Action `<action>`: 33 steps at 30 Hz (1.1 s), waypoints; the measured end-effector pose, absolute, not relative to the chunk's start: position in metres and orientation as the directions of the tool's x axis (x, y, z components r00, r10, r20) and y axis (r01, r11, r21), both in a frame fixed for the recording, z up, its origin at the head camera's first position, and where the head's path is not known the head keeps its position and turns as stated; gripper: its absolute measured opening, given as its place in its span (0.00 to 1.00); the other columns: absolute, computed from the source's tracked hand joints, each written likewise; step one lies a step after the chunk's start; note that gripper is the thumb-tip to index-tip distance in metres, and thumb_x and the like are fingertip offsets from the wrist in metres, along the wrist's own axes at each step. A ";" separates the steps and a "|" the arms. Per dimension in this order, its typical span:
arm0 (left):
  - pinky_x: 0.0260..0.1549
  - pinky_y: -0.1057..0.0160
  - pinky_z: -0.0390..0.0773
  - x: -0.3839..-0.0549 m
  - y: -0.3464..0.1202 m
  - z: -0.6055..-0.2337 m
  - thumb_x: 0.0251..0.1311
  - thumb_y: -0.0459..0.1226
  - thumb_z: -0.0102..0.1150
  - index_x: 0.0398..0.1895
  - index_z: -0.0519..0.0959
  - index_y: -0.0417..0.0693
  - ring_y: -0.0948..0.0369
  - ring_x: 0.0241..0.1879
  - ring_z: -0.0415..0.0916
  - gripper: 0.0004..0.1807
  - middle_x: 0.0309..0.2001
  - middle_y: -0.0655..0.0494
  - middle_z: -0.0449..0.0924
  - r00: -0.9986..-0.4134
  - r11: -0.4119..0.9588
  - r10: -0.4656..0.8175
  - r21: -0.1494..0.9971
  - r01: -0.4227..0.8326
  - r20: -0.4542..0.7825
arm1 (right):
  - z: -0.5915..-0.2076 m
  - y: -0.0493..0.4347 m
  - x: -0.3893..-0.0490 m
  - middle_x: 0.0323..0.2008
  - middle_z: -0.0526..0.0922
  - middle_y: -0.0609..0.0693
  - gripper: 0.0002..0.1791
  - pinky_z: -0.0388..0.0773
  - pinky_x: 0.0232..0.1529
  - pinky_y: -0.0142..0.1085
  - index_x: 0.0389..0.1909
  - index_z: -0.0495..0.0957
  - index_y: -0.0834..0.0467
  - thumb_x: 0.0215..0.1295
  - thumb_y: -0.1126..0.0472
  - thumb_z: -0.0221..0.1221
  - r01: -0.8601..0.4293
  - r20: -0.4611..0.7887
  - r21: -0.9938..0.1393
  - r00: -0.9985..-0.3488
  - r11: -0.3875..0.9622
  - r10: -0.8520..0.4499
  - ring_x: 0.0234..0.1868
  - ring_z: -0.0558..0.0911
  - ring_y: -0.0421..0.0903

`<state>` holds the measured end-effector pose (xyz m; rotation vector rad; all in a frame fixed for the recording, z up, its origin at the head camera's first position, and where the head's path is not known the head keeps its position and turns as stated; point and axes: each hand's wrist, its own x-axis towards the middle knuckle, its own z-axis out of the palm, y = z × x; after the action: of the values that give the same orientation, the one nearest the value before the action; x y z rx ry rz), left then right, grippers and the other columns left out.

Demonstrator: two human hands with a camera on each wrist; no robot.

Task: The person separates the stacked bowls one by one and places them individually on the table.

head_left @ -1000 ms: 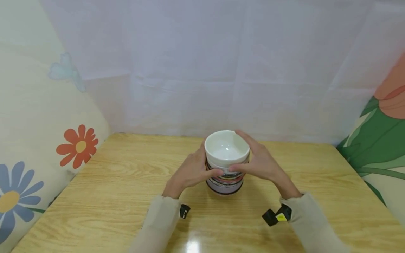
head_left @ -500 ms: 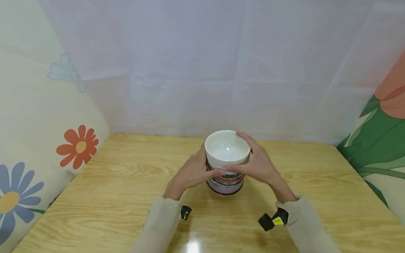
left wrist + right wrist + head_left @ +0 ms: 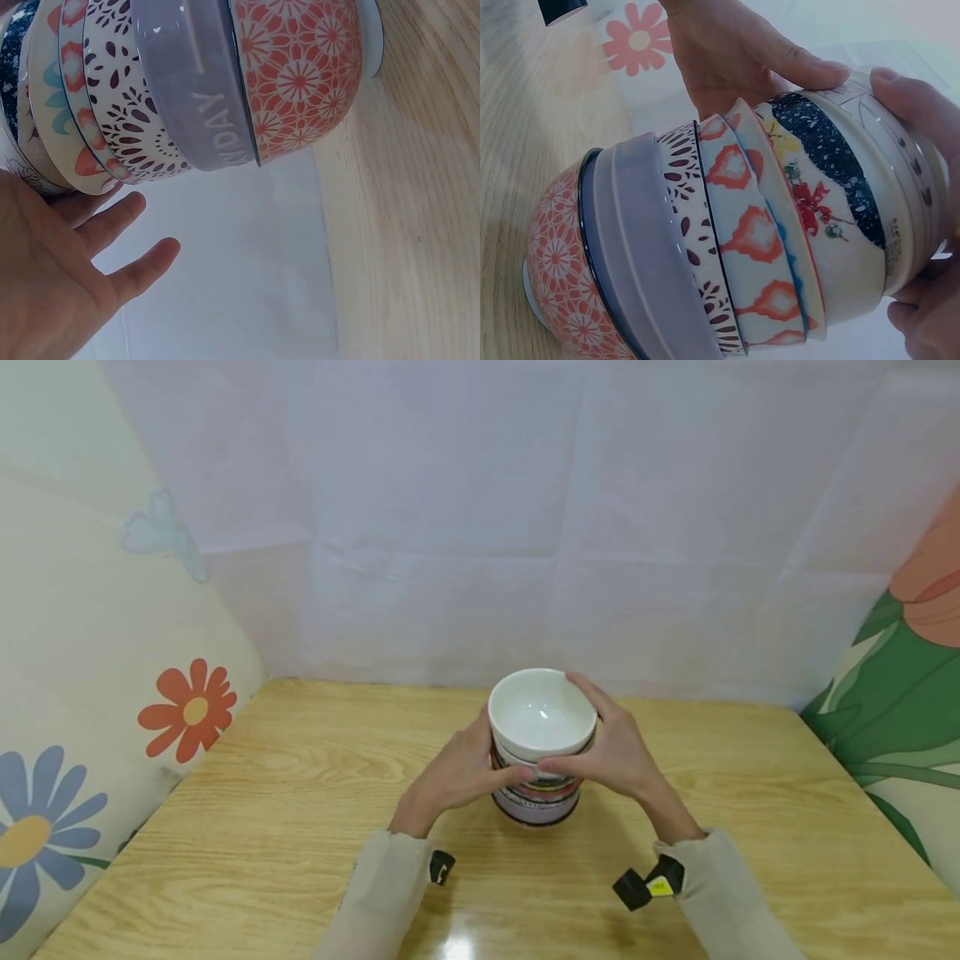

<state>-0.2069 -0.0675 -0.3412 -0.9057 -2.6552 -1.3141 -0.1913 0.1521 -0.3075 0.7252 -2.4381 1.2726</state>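
Observation:
A tall stack of nested bowls stands upright on the wooden table, a white bowl (image 3: 542,714) on top. Below it, the right wrist view shows a bowl with a dark speckled band and red flowers (image 3: 817,187), other patterned bowls, a lilac bowl (image 3: 649,232) and a red floral bowl (image 3: 555,259) at the bottom. My left hand (image 3: 461,768) holds the upper bowls from the left, thumb across the front; some fingertips stand off the stack in the left wrist view. My right hand (image 3: 618,752) grips the top from the right, forefinger at the rim and thumb in front.
The wooden table (image 3: 300,827) runs back to a hanging white cloth (image 3: 450,527). Flower-printed cloth (image 3: 67,652) flanks the left side, and another (image 3: 900,710) the right. Black wrist devices (image 3: 648,883) sit at both cuffs.
Both hands stay at the top of the stack. The right wrist has shifted slightly left since the first frame. The bowls stay about where they were.

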 end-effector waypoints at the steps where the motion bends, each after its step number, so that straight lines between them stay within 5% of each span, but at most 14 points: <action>1: 0.57 0.52 0.72 -0.207 -0.067 -0.342 0.49 0.57 0.67 0.75 0.43 0.61 0.59 0.62 0.68 0.56 0.66 0.55 0.64 -0.828 0.465 0.483 0.717 0.519 0.285 | -0.308 0.152 -0.192 0.61 0.71 0.64 0.60 0.76 0.52 0.52 0.71 0.55 0.66 0.35 0.61 0.79 -0.559 0.475 -0.675 -0.829 0.481 -0.296 0.56 0.77 0.59; 11: 0.58 0.53 0.72 -0.207 -0.066 -0.344 0.51 0.57 0.67 0.75 0.40 0.63 0.59 0.62 0.67 0.56 0.67 0.55 0.63 -0.823 0.458 0.493 0.720 0.522 0.283 | -0.299 0.155 -0.192 0.63 0.70 0.64 0.61 0.74 0.55 0.52 0.72 0.53 0.66 0.35 0.64 0.78 -0.577 0.509 -0.687 -0.816 0.442 -0.274 0.58 0.75 0.59; 20: 0.54 0.52 0.74 -0.206 -0.068 -0.341 0.50 0.54 0.68 0.75 0.46 0.54 0.55 0.55 0.75 0.54 0.60 0.49 0.73 -0.836 0.519 0.464 0.675 0.525 0.294 | -0.284 0.164 -0.194 0.60 0.71 0.64 0.60 0.72 0.51 0.22 0.72 0.51 0.66 0.36 0.72 0.75 -0.595 0.535 -0.730 -0.803 0.336 -0.262 0.56 0.75 0.56; 33: 0.55 0.53 0.73 -0.209 -0.067 -0.342 0.49 0.53 0.70 0.73 0.50 0.56 0.57 0.56 0.74 0.52 0.61 0.53 0.72 -0.824 0.488 0.473 0.686 0.539 0.311 | -0.276 0.190 -0.186 0.64 0.67 0.66 0.59 0.69 0.51 0.17 0.72 0.51 0.67 0.37 0.73 0.74 -0.557 0.546 -0.726 -0.823 0.404 -0.152 0.59 0.72 0.58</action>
<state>-0.2086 -0.0672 -0.3421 -0.9002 -2.6400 -1.2616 -0.1858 0.1902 -0.2764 0.6088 -2.2708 1.3978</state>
